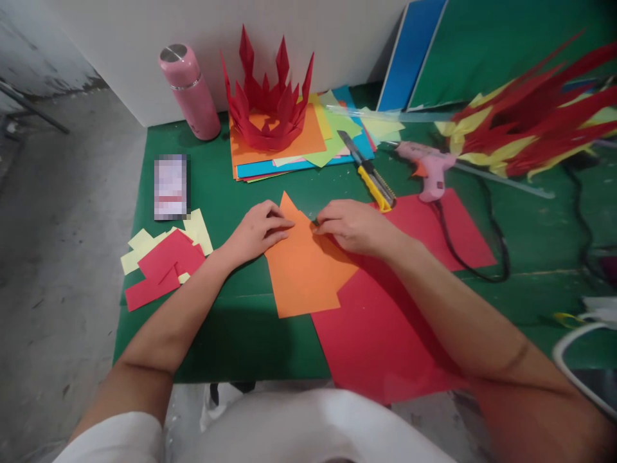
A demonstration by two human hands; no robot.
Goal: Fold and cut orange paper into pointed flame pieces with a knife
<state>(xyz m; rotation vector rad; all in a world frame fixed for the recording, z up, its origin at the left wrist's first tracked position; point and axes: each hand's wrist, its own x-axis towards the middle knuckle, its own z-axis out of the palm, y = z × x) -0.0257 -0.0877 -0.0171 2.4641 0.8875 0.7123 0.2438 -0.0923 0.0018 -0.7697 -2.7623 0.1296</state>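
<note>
A folded sheet of orange paper (pixel 303 276) lies on the green table in front of me, with a pointed tip at its far end. My left hand (pixel 260 231) is closed at its left edge, thumb and fingers pressed on the paper near the tip. On the opposite side, my right hand (pixel 354 226) pinches the paper's right edge. A small dark spot shows at the right fingertips; I cannot make out what it is. Part of the orange paper overlaps a large red sheet (pixel 380 328), which runs under my right forearm.
Behind stand a pink bottle (pixel 190 93) and a red paper crown (pixel 270 132) on stacked coloured paper (pixel 315 132). A yellow utility knife (pixel 369 173) lies near a pink glue gun (pixel 429 167) with a black cord. Paper scraps (pixel 164 263) and a blurred phone-like object (pixel 170 186) are left.
</note>
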